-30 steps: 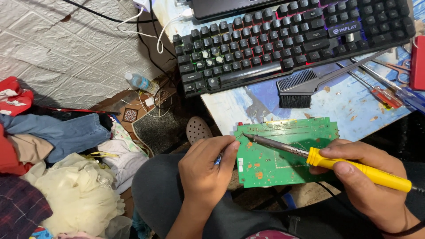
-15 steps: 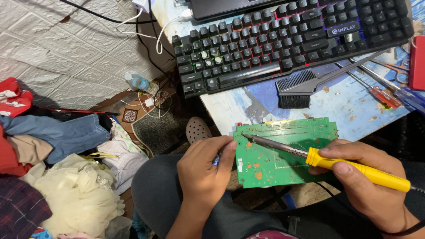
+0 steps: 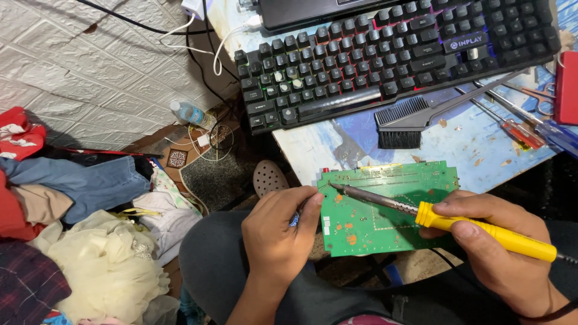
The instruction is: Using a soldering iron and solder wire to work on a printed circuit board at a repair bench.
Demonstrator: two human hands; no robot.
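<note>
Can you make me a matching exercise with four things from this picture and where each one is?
Things:
1. soldering iron
2. circuit board
3. brush
4. plastic bottle

Places:
A. on the floor by the wall
B. in the right hand
C. on the table just below the keyboard
D. steadied at its edge by the left hand

Pairs: 1-B, 2-D, 3-C, 4-A

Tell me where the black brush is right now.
In the head view the black brush lies on the blue table, upper right of centre, just below the keyboard and above the green circuit board, with screwdrivers to its right.
</note>
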